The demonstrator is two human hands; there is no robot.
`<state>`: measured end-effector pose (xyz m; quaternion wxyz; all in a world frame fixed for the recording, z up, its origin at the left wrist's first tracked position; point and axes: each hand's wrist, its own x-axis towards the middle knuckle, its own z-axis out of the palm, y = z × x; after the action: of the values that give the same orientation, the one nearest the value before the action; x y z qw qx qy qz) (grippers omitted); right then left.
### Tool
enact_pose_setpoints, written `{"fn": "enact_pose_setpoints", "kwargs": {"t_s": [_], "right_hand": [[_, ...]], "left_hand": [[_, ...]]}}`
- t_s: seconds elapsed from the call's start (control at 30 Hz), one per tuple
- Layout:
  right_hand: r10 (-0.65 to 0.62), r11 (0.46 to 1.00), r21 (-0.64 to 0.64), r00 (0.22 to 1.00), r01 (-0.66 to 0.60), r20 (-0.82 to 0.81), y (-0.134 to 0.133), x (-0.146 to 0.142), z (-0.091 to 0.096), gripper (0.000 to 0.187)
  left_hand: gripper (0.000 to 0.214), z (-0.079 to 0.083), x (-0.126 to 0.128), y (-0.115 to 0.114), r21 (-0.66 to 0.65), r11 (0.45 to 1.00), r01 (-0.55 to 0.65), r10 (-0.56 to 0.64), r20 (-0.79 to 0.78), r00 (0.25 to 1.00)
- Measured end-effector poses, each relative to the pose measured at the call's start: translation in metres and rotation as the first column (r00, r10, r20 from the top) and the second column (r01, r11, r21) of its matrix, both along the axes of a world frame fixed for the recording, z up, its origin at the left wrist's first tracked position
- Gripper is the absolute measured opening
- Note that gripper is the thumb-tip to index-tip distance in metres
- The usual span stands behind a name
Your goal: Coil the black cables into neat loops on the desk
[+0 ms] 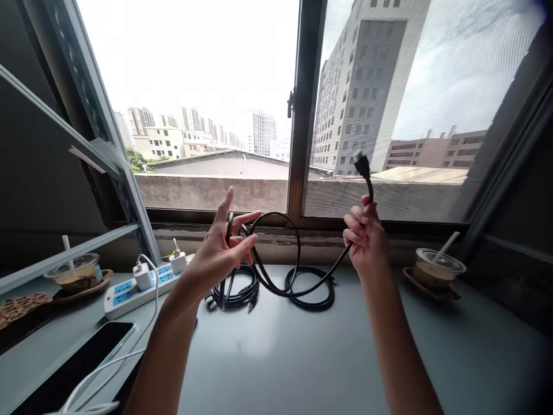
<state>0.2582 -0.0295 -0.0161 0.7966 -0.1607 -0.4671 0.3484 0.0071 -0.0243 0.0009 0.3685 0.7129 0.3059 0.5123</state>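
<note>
Above the gray table [302, 351], the right hand [366, 239] is closed around a black cable [298, 253], and the plug [361, 163] sticks up past its fingers. The left hand [220, 253] has its fingers spread, with the cable running between them (how tight the pinch is, I cannot tell). Loops sag to the table, and coils [235, 288] lie half hidden behind that hand, near the power strip [129, 288].

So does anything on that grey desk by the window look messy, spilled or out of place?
Nothing is spilled or broken. The one untidy thing is the long black cable: it sprawls in loose, overlapping loops on the grey desk while the right hand holds its plug end up and the left hand lifts another stretch. Both lidded iced drinks stand upright.
</note>
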Motion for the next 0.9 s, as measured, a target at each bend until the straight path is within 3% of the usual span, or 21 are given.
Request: {"fn": "enact_pose_setpoints", "kwargs": {"t_s": [0.1,0.17,0.23,0.3,0.37,0.43,0.47,0.5,0.53,0.6,0.67,0.7,0.77,0.9], "right_hand": [[0.076,0.997,0.027,0.997,-0.075,-0.026,-0.002,0.006,-0.001,0.003],[0.148,0.988,0.049,0.983,-0.144,-0.109,-0.001,0.016,-0.004,0.008],[0.31,0.951,0.085,0.927,-0.298,-0.212,0.002,0.028,-0.009,0.015],[0.566,0.822,0.162,0.756,-0.545,-0.329,0.009,0.04,-0.015,0.018],[0.782,0.592,0.277,0.457,-0.757,-0.424,0.017,0.047,-0.021,0.021],[0.858,0.398,0.356,0.205,-0.846,-0.472,0.022,0.047,-0.024,0.022],[0.859,0.351,0.354,0.148,-0.867,-0.489,0.024,0.044,-0.025,0.022],[0.849,0.344,0.32,0.147,-0.883,-0.508,0.024,0.038,-0.025,0.021],[0.829,0.372,0.251,0.198,-0.893,-0.523,0.023,0.031,-0.024,0.021],[0.751,0.52,0.022,0.444,-0.854,-0.489,0.019,0.013,-0.023,0.02],[0.604,0.694,-0.272,0.744,-0.667,-0.286,0.017,-0.005,-0.021,0.019],[0.539,0.739,-0.374,0.825,-0.561,-0.172,0.018,-0.011,-0.021,0.018],[0.474,0.76,-0.498,0.881,-0.417,-0.015,0.023,-0.018,-0.022,0.017],[0.452,0.723,-0.632,0.883,-0.279,0.128,0.04,-0.011,-0.033,0.024]], "left_hand": [[0.081,-0.003,-0.006,-0.001,0.216,0.976,0.008,0.039,-0.212,0.977],[0.077,-0.004,-0.008,0.002,0.329,0.944,0.026,0.077,-0.296,0.952],[0.075,-0.004,-0.009,0.008,0.392,0.918,0.064,0.066,-0.31,0.948],[0.074,-0.003,-0.009,0.014,0.417,0.902,0.111,0.018,-0.293,0.956],[0.073,-0.004,-0.008,0.019,0.419,0.894,0.156,-0.037,-0.28,0.959],[0.072,-0.005,-0.006,0.022,0.408,0.894,0.183,-0.073,-0.27,0.96],[0.072,-0.005,-0.004,0.022,0.403,0.896,0.189,-0.087,-0.257,0.963],[0.073,-0.006,-0.002,0.022,0.401,0.896,0.192,-0.103,-0.234,0.967],[0.072,-0.006,0.001,0.021,0.403,0.895,0.192,-0.117,-0.203,0.972],[0.062,-0.007,0.007,0.019,0.422,0.883,0.204,-0.15,-0.158,0.976],[0.04,-0.008,0.011,0.017,0.451,0.857,0.247,-0.177,-0.192,0.965],[0.029,-0.009,0.011,0.017,0.464,0.847,0.261,-0.17,-0.229,0.958],[0.02,-0.012,0.011,0.02,0.466,0.853,0.234,-0.097,-0.299,0.949],[0.02,-0.018,0.006,0.029,0.385,0.923,-0.003,0.125,-0.291,0.949]]}}
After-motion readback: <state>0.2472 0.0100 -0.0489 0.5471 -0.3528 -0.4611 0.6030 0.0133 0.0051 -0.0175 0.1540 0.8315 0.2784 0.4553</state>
